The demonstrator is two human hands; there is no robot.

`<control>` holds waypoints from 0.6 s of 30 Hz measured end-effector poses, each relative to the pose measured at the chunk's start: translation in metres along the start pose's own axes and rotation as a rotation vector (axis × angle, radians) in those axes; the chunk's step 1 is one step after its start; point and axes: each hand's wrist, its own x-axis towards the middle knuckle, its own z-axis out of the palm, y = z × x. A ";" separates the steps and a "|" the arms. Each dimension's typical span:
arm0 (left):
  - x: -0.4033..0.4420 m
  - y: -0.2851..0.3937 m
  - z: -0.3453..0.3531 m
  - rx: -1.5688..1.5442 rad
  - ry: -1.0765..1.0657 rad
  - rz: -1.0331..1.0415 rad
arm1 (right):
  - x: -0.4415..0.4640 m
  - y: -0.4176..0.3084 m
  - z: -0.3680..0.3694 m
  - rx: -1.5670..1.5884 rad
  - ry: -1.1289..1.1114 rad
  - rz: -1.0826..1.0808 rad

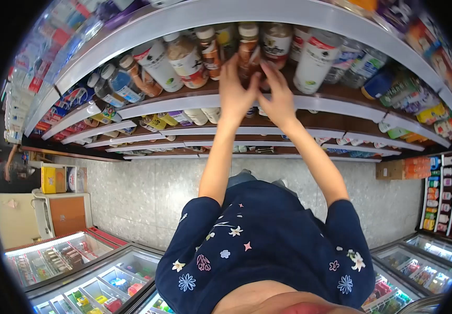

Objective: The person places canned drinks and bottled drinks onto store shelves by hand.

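Both hands reach into a drinks shelf, at a brown bottle with a white cap point(249, 49). My left hand point(235, 94) is at the bottle's left side, fingers apart and pointing up. On its right side is my right hand point(278, 97), its fingers spread, thumb near the left thumb. The lower part of the bottle is partly hidden by the hands. Left of it stands a similar brown bottle point(210, 52); to the right is a white-labelled bottle with dark contents point(276, 44). A large white bottle point(316, 63) stands farther right.
The shelf's pale front edge point(184, 104) runs below the hands, with lower shelves of goods beneath. An upper shelf edge point(205, 14) curves above. Open-top freezers point(100, 282) stand at lower left and lower right. A cardboard box point(392, 169) lies on the floor at right.
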 end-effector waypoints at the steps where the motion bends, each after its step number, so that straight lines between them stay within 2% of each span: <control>1: -0.001 0.001 -0.002 -0.075 0.010 0.014 | -0.015 -0.005 -0.006 0.057 -0.011 0.008; 3: -0.005 -0.002 -0.004 -0.076 -0.009 0.021 | -0.036 -0.024 -0.024 -0.227 0.032 -0.114; 5: -0.011 -0.012 -0.003 -0.105 -0.038 0.047 | -0.076 -0.019 -0.034 -0.336 0.020 -0.019; 7: -0.015 -0.019 -0.002 -0.090 -0.065 0.087 | -0.112 -0.012 -0.041 -0.215 -0.036 0.188; 9: -0.022 -0.021 0.002 -0.094 -0.018 0.102 | -0.158 -0.005 -0.052 -0.263 -0.062 0.508; 12: -0.028 -0.024 0.008 -0.019 0.027 0.143 | -0.214 0.016 -0.057 -0.149 0.002 0.604; 16: -0.031 -0.024 0.007 -0.016 0.038 0.136 | -0.233 0.014 -0.047 -0.057 -0.060 0.826; 18: -0.030 -0.024 0.006 -0.011 0.064 0.160 | -0.228 0.007 -0.028 -0.002 -0.149 0.830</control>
